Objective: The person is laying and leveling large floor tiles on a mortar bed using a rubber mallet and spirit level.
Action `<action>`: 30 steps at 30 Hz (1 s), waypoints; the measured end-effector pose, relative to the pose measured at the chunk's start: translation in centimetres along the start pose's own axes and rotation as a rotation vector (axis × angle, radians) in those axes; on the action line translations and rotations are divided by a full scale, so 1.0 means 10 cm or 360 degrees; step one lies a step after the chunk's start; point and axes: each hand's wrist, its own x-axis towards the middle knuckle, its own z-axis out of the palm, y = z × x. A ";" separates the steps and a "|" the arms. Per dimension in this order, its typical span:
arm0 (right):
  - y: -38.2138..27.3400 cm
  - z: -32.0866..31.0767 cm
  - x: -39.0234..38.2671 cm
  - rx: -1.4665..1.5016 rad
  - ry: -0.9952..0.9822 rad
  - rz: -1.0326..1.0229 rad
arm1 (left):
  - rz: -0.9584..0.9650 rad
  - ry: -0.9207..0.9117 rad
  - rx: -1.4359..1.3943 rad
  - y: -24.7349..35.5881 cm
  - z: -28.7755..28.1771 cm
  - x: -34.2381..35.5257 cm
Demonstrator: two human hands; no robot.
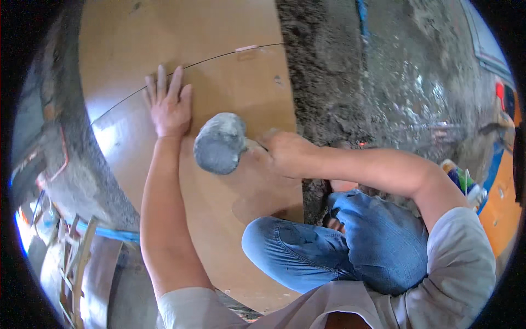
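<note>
Large glossy tan tiles [230, 88] lie on the floor in front of me, with a thin dark seam between the far one and the near one. My left hand [171, 109] rests flat on the near tile, its spread fingertips reaching the seam. A rubber mallet [219, 145] with a thick grey, white-smeared head is gripped by its short visible handle in my right hand [289, 153]. The mallet head is over the near tile, right of my left hand; whether it touches the surface I cannot tell. A small pale pink strip [246, 49] sits on the seam.
Rough dark mortar [323, 82] borders the tiles on the right, with wet grey cement [408, 82] beyond. My jeans-clad knee [279, 241] is over the near tile. A wooden frame [76, 263] stands at the lower left. An orange board [501, 192] is at the far right.
</note>
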 end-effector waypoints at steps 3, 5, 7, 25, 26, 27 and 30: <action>-0.11 -0.10 -0.02 0.0145 0.0000 0.0162 | -0.0128 -0.0171 -0.0070 0.24 -0.14 0.07; -0.12 -0.12 -0.06 0.0196 -0.0016 0.0173 | -0.0148 -0.0127 -0.0143 0.26 -0.09 0.04; -0.09 -0.18 -0.05 0.0180 -0.0060 0.0191 | -0.0153 -0.0071 -0.0272 0.23 -0.08 -0.03; -0.51 -0.14 0.19 -0.0027 -0.0380 0.0032 | -0.0889 0.0013 0.0216 -2.40 -0.10 -0.53; -0.60 -0.06 0.25 -0.0108 -0.0490 -0.0040 | -0.0871 0.0040 0.0224 -2.43 -0.09 -0.53; -0.79 -0.01 0.31 -0.0091 -0.0558 -0.0099 | -0.0870 0.0029 0.0212 -2.45 -0.08 -0.55; -1.10 0.11 0.40 -0.0093 -0.0652 -0.0175 | -0.0869 0.0023 0.0191 -2.42 -0.03 -0.51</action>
